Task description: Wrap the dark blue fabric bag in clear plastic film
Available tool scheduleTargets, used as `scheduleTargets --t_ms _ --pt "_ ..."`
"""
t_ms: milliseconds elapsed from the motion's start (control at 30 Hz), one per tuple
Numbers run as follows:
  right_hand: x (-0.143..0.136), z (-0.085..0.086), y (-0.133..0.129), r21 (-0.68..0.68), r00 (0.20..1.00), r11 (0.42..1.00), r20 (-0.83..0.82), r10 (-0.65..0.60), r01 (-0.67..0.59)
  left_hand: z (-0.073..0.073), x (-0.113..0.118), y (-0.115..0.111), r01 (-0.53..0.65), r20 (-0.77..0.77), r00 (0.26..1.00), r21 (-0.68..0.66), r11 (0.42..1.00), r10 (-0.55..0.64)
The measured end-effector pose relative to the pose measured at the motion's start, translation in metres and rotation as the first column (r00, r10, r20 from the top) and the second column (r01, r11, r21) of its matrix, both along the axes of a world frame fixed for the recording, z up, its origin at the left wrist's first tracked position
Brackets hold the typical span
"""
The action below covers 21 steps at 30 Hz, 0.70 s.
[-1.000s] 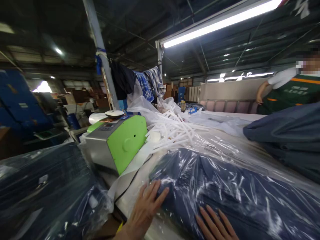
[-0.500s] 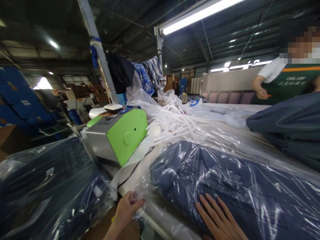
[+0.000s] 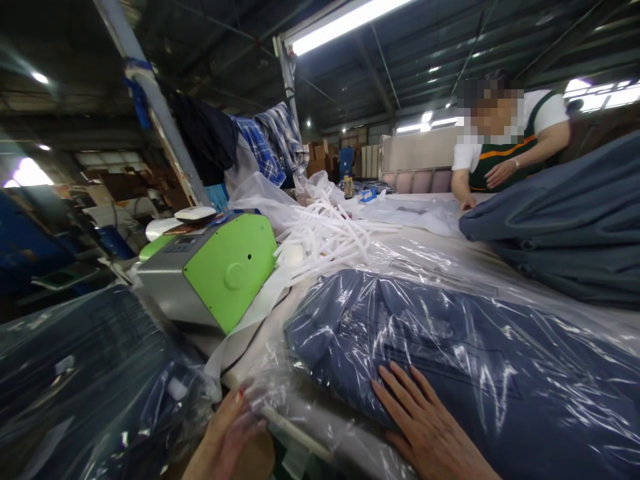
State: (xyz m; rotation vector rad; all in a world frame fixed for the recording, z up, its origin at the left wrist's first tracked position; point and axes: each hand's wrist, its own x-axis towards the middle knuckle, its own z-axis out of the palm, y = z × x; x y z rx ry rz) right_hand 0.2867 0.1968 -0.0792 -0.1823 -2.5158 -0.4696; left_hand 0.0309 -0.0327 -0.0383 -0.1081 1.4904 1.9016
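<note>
Dark blue garment (image 3: 465, 357) sealed from view only by a glossy clear plastic bag (image 3: 410, 327), lying flat on a pale table (image 3: 280, 320), directly in front. Set lengthwise from left to lower right, running off past the edge of view, with its short end facing left. Nearer, and in contact: right hand (image 3: 423, 417), palm down, fingers spread across the near side of the cloth, over the film. Further left, apart from the cloth: left hand (image 3: 225, 423), at the loose end of the bag, fingers bent; too blurred to tell a pinch from a light touch. From there, garment to the right and slightly forward, with slack film between.

No brand or wording legible anywhere. On another bagged dark bundle (image 3: 110, 387) at far left, white tags (image 3: 64, 365), too small to read. Beyond the left hand, a green-and-grey machine (image 3: 230, 273), its control panel (image 3: 183, 244) unreadable. Across the table, a co-worker in a dark green apron (image 3: 505, 159) with an orange stripe, without visible lettering.
</note>
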Motion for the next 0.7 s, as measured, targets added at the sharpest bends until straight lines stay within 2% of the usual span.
scheduleTargets --t_ms 100,200,300,433,533,600,700 --pt "0.0 -0.001 0.0 -0.014 1.0 1.0 -0.015 0.001 -0.001 -0.024 0.025 0.002 -0.002 0.038 0.999 0.078 0.997 -0.001" --pt "-0.001 -0.002 0.0 -0.028 1.0 1.0 0.001 -0.004 0.004 -0.037 0.033 0.01 -0.095 0.026 0.995 0.015 0.995 0.095" --pt "0.0 -0.001 0.0 -0.018 1.0 1.0 0.02 -0.02 0.02 -0.03 0.021 0.011 -0.183 -0.014 0.983 -0.059 0.981 0.183" --pt "0.001 0.0 -0.001 -0.003 0.999 1.0 0.025 -0.028 0.028 -0.014 -0.001 -0.007 -0.273 -0.047 0.962 -0.115 0.955 0.27" --pt "0.0 0.001 -0.001 0.004 0.999 0.999 0.033 -0.041 0.041 -0.018 -0.005 -0.017 -0.301 -0.014 0.954 -0.073 0.951 0.301" --pt "0.0 0.0 -0.001 -0.002 0.998 0.999 0.042 -0.051 0.051 -0.03 0.001 -0.017 -0.283 0.052 0.958 -0.003 0.959 0.283" --pt "0.002 0.001 -0.004 -0.052 0.996 0.997 0.072 -0.06 0.064 -0.055 0.019 -0.009 -0.119 0.275 0.956 0.043 0.992 0.103"
